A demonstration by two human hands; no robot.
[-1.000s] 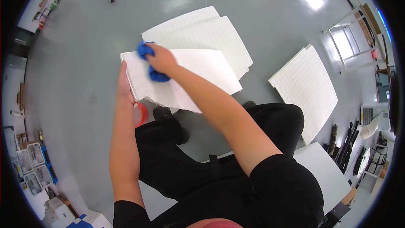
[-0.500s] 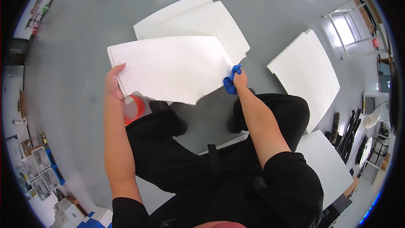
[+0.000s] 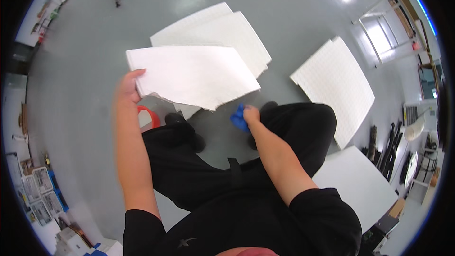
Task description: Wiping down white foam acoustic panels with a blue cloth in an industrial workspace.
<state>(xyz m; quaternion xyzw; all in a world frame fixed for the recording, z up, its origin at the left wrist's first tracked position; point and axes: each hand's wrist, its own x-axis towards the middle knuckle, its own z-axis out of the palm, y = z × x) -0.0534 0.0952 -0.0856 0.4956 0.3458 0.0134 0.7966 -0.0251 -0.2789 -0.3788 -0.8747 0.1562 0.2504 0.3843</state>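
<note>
My left hand grips the left edge of a white panel, thumb on top and fingers underneath. The panel is tilted, smooth-faced, with a ragged, torn-looking near edge. Below its right corner and apart from it, my right hand is closed on a crumpled-looking blue object; blur hides its exact kind. Beneath and beyond the held panel lie two white textured panels, overlapping on the floor and partly covered. A small white piece also shows under the torn edge.
More white textured panels lie stacked on the floor to the right. An orange-red ring sits by my left foot. A white flat surface is at my right side. Grey bins stand at far left.
My right hand has left the panel's right edge and moved down and left with the blue object. My left hand still holds the panel, and the view has shifted slightly.
</note>
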